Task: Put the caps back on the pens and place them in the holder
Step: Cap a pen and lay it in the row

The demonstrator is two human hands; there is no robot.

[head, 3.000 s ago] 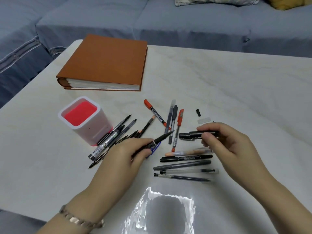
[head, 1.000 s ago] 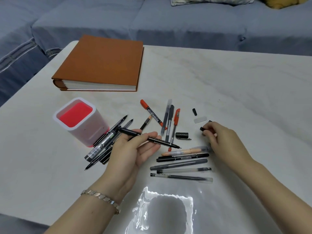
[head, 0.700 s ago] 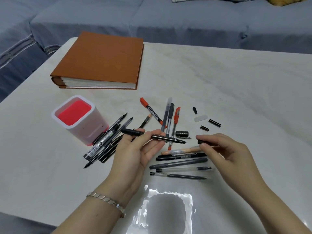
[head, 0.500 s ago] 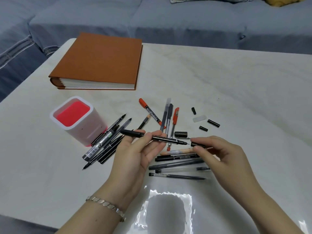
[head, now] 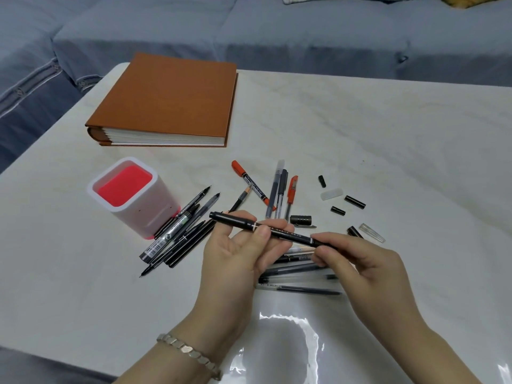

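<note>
Marble table [head: 388, 128]: the holder and all the loose pens are borne on it.
Brown album [head: 166, 101]: laid flat and closed, beyond the holder.
Holder [head: 149, 217]: a white, round-cornered square tub with a red inside, stood upright. No pen is seen in it.
Left hand [head: 238, 261]: just right of the holder, palm turned up. The black pen's middle is gripped between thumb and curled fingers.
Right hand [head: 365, 267]: further right of the holder than the left. Its thumb and fingertips are pinched narrowly on the cap.
Black pen [head: 266, 228]: held clear above the table, to the right of the holder and apart from it. It is slim and matt, with pale lettering and two pale rings.
Long axis: roughly level. One end is pointed back toward the holder and the other is buried in the right fingers.
Cap [head: 321, 243]: black and sat on the pen's end away from the holder. Whether it is pushed fully home cannot be told.
Coming move: the pen is judged to need tipping upright and carrying leftward. The left hand is the nearer one.
Loose caps [head: 300, 219]: scattered well right of the holder.
</note>
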